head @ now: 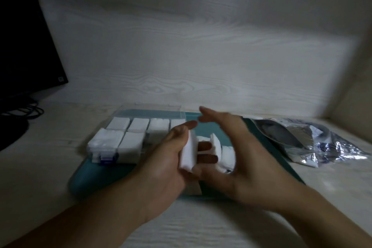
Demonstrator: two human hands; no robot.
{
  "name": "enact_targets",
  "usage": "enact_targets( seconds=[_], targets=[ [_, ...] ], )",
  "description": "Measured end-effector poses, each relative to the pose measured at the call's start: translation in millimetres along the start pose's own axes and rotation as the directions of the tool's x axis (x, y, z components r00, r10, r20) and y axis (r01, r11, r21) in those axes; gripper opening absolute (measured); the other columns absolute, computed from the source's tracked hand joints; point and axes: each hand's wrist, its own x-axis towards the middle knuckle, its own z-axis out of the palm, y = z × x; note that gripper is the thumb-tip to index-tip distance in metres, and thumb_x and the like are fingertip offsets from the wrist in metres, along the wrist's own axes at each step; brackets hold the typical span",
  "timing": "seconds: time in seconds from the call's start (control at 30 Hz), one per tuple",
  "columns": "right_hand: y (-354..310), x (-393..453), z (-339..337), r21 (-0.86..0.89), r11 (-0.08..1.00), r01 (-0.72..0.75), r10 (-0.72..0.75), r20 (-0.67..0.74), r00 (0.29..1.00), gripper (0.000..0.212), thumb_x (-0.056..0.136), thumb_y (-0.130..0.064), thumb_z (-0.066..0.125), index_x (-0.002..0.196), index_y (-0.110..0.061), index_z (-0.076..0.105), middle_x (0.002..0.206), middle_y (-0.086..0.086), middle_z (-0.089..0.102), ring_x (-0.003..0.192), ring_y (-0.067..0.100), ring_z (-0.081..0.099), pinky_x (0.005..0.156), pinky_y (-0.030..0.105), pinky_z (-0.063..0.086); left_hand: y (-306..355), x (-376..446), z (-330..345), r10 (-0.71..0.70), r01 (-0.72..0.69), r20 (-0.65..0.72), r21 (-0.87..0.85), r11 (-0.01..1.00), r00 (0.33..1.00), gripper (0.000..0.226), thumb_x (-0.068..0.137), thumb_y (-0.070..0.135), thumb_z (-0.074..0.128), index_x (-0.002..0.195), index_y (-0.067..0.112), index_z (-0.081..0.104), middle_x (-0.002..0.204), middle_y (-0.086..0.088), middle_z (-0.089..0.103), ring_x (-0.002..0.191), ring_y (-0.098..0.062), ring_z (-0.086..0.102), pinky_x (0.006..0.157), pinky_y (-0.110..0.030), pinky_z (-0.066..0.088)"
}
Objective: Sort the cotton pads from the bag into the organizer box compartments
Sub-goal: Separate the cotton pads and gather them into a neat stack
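Observation:
A clear organizer box (181,116) sits on a teal mat (94,175), several of its compartments filled with white cotton pads (131,141). In front of it my left hand (167,159) holds a small stack of cotton pads (188,153) between palm and fingers. My right hand (235,153) hovers just to the right, blurred, fingers spread, over more loose pads (227,157) on the mat. The silver foil bag (314,141) lies crumpled at the right of the mat.
A dark monitor (26,46) stands at the far left with cables (26,110) on the pale wooden desk. A wood-grain wall panel (191,56) closes the back. A beige side wall rises at the right.

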Motion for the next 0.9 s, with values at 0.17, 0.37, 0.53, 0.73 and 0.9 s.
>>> enact_targets(
  seconds=[0.17,0.37,0.53,0.73,0.9],
  targets=[
    [0,-2,22,-0.014,0.997,0.082,-0.081,0.050,0.995,0.095,0.078,-0.049,0.068,0.153,-0.036,0.012,0.128,-0.041,0.030,0.122,0.005,0.046,0.097,0.036,0.048,-6,0,-2,-0.044,0.042,0.083,0.034,0.999,0.996,0.043,0.103,0.040,0.033,0.120,0.021,0.068,0.123,-0.023,0.064,0.094,-0.031,0.065,0.070,-0.040,0.056],
    [4,-2,15,-0.029,0.996,0.088,-0.086,0.077,0.993,0.092,0.083,-0.037,0.072,0.154,-0.034,0.014,0.132,-0.024,0.042,0.116,0.004,0.051,0.096,0.030,0.049,-4,3,-3,-0.116,0.120,0.092,-0.032,0.992,0.989,0.051,0.102,0.045,0.033,0.125,0.013,0.066,0.117,-0.022,0.067,0.100,-0.033,0.062,0.079,-0.041,0.054],
    [6,0,11,-0.067,0.993,0.101,-0.096,0.077,0.992,0.093,0.082,-0.038,0.073,0.153,-0.033,0.014,0.130,-0.020,0.044,0.110,0.002,0.050,0.093,0.023,0.048,-1,1,-4,-0.143,0.149,0.099,-0.056,0.987,0.985,0.050,0.105,0.042,0.031,0.128,0.013,0.064,0.124,-0.027,0.064,0.102,-0.035,0.061,0.073,-0.038,0.057],
    [5,-1,16,-0.096,0.992,0.084,-0.078,0.065,0.995,0.090,0.078,-0.051,0.064,0.151,-0.040,0.012,0.121,-0.022,0.042,0.107,0.006,0.050,0.092,0.032,0.050,-4,2,-2,-0.146,0.150,0.083,-0.044,0.988,0.986,0.046,0.105,0.036,0.033,0.130,0.010,0.061,0.127,-0.029,0.061,0.102,-0.035,0.062,0.075,-0.039,0.057],
    [5,-1,16,-0.168,0.978,0.126,-0.118,0.057,0.991,0.091,0.078,-0.052,0.062,0.153,-0.034,0.013,0.120,-0.018,0.044,0.111,0.008,0.049,0.095,0.031,0.048,-4,3,-4,-0.129,0.127,0.125,0.026,0.992,0.984,0.042,0.101,0.031,0.041,0.130,0.009,0.061,0.118,-0.023,0.065,0.099,-0.031,0.062,0.075,-0.038,0.053]
  ],
)
